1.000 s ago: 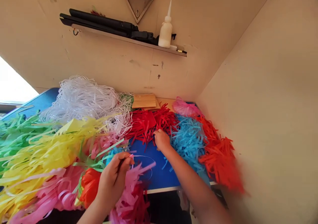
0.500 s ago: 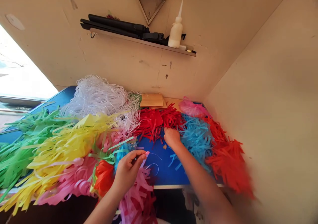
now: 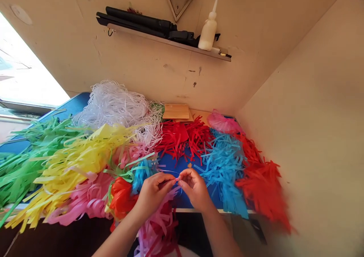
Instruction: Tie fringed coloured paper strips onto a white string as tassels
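Observation:
My left hand pinches the end of a pink paper strip between thumb and fingertips. Meeting it from the other side, my right hand is closed at the same spot, thumb and finger pressed on the strip's end. A thin white string curves out around the fingertips. Below the hands hangs a garland of pink and dark red fringe, dropping over the table's front edge. Whether my right fingers also hold another small piece is hidden.
Fringed paper lies over the blue table: green, yellow, red, blue and orange-red. White string is heaped behind. A glue bottle stands on the wall shelf.
My right hand has come back from the red fringe to my left hand, and their fingertips now meet at the pink strip. The view has shifted slightly.

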Motion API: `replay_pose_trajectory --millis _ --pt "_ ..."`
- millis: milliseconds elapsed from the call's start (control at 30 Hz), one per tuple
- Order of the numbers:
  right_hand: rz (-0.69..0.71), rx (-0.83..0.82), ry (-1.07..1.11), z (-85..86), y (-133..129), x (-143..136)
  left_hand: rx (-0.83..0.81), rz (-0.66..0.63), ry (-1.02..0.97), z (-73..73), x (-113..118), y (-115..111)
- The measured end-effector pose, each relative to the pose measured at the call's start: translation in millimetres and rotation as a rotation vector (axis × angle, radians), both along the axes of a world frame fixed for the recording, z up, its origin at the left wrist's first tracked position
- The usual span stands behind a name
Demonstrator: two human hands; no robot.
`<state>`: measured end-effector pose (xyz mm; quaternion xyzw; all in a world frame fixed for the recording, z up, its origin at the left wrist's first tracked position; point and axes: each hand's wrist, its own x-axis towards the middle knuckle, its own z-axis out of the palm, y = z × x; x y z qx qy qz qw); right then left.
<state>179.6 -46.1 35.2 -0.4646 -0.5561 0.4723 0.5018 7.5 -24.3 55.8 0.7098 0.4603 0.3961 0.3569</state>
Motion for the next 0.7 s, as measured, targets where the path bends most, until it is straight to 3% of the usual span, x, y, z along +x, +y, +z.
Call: replay_pose_trajectory --millis 267,467,700 --pt "-0.010 0.120 -0.145 11.1 -5.0 5.1 0.050 -0.015 0.046 5.7 -2.4 -4.5" --pt "-0.050 -0.010 -0.044 7.9 -8.4 -0.4 0.082 -0.073 0.137 11.0 -3.8 -6.5" --pt "-0.053 -0.027 -0.051 9.6 -12.3 2.0 0.103 -0.082 0.192 14.3 -1.7 -12.4"
